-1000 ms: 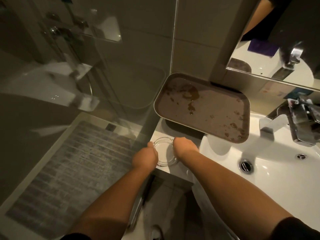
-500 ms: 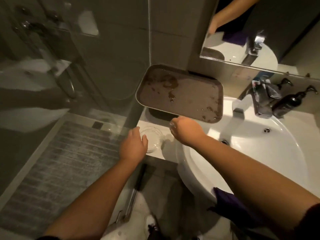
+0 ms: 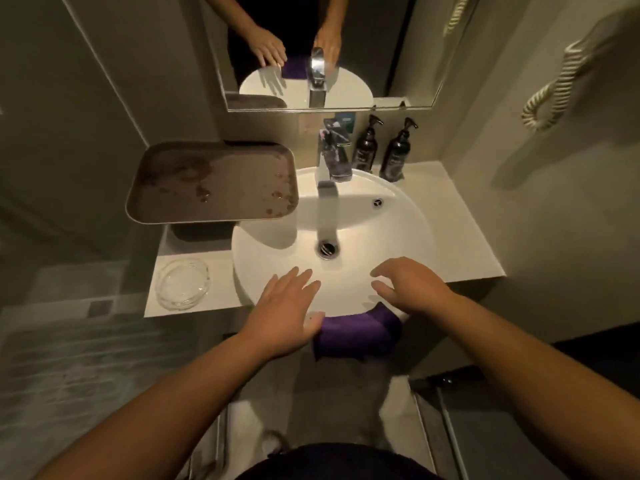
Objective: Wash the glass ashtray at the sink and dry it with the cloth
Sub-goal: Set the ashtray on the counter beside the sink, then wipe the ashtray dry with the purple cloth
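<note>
The clear glass ashtray (image 3: pixel 182 283) rests on the white counter left of the round white sink (image 3: pixel 398 237), with no hand on it. A purple cloth (image 3: pixel 356 332) hangs over the sink's front rim. My left hand (image 3: pixel 282 311) hovers flat over the near rim, fingers spread, its thumb next to the cloth's left end. Above the cloth's right end, my right hand (image 3: pixel 408 287) is open with curled fingers and holds nothing. The chrome tap (image 3: pixel 334 157) stands behind the basin; no water is seen running.
A brown tray (image 3: pixel 211 181) with wet spots sits raised at the back left, overlapping the sink's rim. Two dark pump bottles (image 3: pixel 382 148) stand right of the tap. A mirror (image 3: pixel 322 50) hangs above, a coiled cord (image 3: pixel 561 74) on the right wall, and grey floor lies left.
Both hands have left the ashtray and moved right to the sink's front rim. The view has swung right, so the whole sink, cloth and bottles now show.
</note>
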`<state>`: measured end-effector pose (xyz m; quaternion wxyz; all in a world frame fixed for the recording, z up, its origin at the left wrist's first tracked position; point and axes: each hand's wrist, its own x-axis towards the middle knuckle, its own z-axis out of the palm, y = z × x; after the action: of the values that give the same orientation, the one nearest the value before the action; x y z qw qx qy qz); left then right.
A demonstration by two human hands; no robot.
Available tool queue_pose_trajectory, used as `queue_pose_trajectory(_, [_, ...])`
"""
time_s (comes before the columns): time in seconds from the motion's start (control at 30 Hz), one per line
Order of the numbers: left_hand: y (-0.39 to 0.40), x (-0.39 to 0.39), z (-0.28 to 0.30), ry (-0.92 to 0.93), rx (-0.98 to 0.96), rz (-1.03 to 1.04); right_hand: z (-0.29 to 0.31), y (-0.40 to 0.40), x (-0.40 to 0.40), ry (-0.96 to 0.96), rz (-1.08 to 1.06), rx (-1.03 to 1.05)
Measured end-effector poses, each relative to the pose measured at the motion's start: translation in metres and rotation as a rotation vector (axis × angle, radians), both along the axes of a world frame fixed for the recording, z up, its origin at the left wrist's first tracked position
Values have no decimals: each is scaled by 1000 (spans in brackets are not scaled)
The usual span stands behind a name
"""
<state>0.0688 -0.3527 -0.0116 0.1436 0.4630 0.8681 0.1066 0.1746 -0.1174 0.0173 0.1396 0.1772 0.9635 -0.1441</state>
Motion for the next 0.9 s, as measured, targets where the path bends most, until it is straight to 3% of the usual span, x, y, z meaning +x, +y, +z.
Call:
queue_pose_trajectory(0.2, [25, 40, -10, 78, -39, -139, -20, 0, 37, 33, 310, -57])
queue_pose_trajectory(0.37, [29, 52, -18, 84, -92, -137, -40, -20, 35, 68, 579, -68])
queue_pose_trajectory(0.6, [21, 54, -26, 60, -12, -108, -59, -28, 38, 155, 569, -29])
queue_pose_trajectory(0.73, [8, 49, -17, -103, 52, -77, -42, -19, 38, 112, 562, -158])
queue_pose_trajectory(0.9, [-11, 45, 8, -530, 361, 250, 5, -10, 22, -31, 411, -556])
